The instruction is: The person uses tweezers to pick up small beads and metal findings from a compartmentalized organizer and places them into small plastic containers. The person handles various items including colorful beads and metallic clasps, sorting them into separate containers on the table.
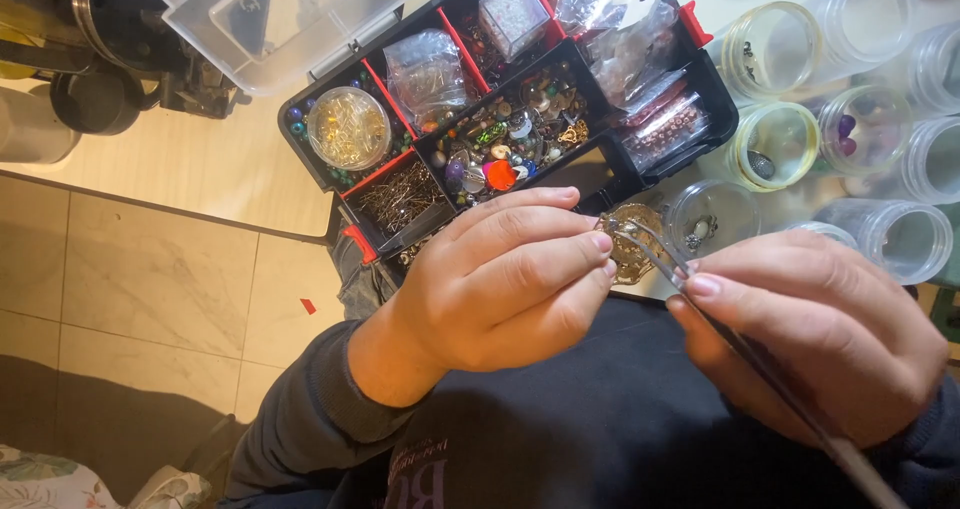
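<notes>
Tweezers in right hand point up-left toward left hand.

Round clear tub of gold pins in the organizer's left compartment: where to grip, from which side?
Take the round tub by its rim from straight above, fingers across its width. It lies flat, lid up, with red dividers and beads close around it, so a side approach is blocked. Both hands are occupied.

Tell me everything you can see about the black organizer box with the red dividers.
The black organizer box is a shallow plastic case with red dividers and red latches, its clear lid swung open behind it. It lies tilted on the pale table, one corner overhanging the edge. Compartments hold a round tub of gold findings, metal pins, mixed colourful beads and small plastic bags. Neither hand touches it.
</notes>
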